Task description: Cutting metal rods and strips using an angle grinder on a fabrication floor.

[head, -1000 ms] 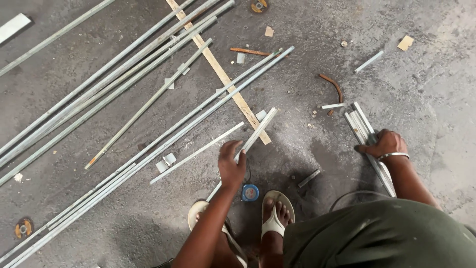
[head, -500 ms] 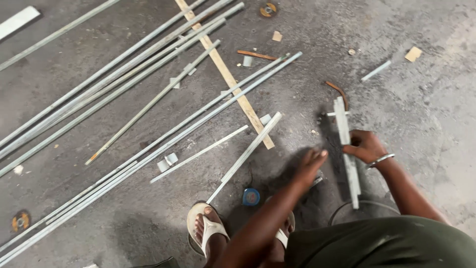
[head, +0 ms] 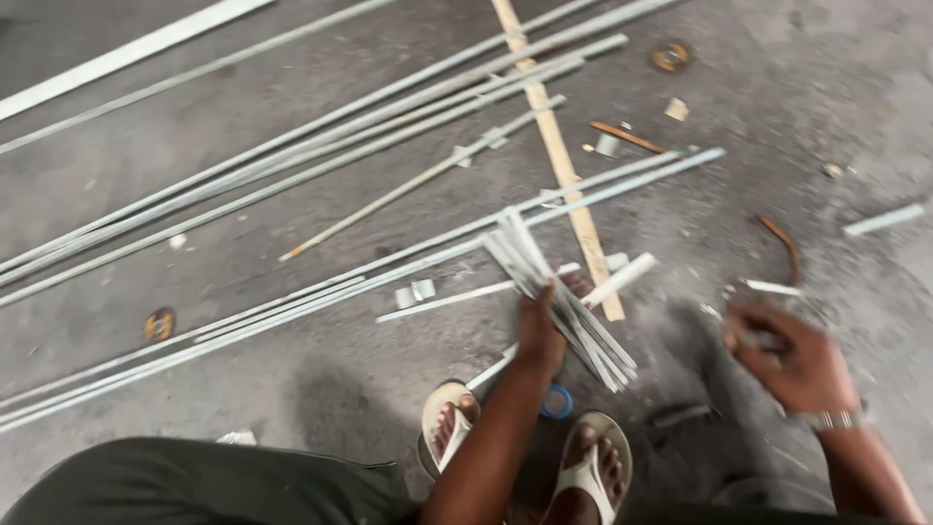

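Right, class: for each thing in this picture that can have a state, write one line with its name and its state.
Left hand: closed around a bundle of short metal strips, lifted off the floor.
Right hand: blurred, over small pieces; grip unclear.
Long metal rods: lying flat on the concrete floor.
Wooden slat: lying across the rods.
Sandals: worn on both feet.

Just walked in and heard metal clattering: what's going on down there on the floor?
A person crouches over a concrete floor strewn with long metal rods. The left hand grips a bundle of short metal strips. The right hand is blurred beside small pieces on the floor; whether it holds anything is unclear.
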